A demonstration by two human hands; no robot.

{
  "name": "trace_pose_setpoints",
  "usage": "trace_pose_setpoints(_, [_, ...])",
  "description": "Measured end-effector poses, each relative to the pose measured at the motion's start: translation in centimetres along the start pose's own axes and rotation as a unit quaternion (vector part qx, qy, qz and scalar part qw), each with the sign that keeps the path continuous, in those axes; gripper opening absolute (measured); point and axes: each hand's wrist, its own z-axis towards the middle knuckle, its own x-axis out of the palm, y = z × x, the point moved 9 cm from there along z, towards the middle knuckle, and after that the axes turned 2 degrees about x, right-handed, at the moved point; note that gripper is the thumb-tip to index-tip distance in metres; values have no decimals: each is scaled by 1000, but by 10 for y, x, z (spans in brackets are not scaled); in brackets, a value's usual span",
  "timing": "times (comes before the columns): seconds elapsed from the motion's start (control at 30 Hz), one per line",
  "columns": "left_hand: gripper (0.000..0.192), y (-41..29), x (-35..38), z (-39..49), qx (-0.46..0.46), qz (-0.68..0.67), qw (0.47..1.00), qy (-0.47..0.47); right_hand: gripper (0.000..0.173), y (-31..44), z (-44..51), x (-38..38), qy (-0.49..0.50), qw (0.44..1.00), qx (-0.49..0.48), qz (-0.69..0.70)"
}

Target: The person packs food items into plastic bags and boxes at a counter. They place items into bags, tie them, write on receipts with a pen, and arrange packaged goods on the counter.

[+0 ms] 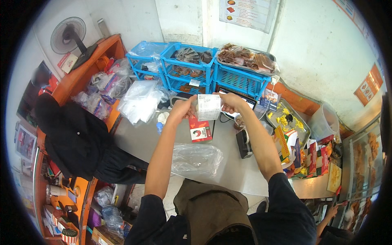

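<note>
A white printed slip [209, 107] is stretched between my two hands above the counter, with what looks like clear plastic at its edges. My left hand [184, 107] pinches its left side, and my right hand [233, 103] grips the right side. Just beneath it lies a red and white printed box [200, 130], partly covered by the slip. Closer to my body, a clear plastic bag [197, 159] rests crumpled on the grey counter [228, 137]. A black tape dispenser [244, 144] stands below my right forearm. Behind the slip, a tablet [245, 101] is partly hidden by my right hand.
Blue stacked baskets [188, 65] with packets line the wall, beside a metal tray of sauce packets [246, 61]. Plastic bags [141, 101] lie left. A food tray [289, 119] and food boxes [309, 156] sit right. A person in black [76, 137] leans in at left; another person's hand [332, 211] shows lower right.
</note>
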Motion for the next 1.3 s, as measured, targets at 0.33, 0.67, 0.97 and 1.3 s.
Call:
trace_pose_setpoints(0.33, [48, 159, 7, 45, 131, -87, 986, -56, 59, -100, 101, 47, -36, 983, -159, -85])
trace_pose_setpoints(0.67, [29, 126, -112, 9, 192, -29, 973, -124, 41, -103, 72, 22, -202, 956, -181, -107])
trace_pose_setpoints(0.97, [15, 60, -391, 292, 234, 151, 799, -532, 20, -15, 41, 73, -241, 944, -226, 26])
trace_pose_setpoints(1.3, [24, -8, -528, 466, 275, 296, 855, -324, 22, -105, -41, 69, -391, 913, -5, 120])
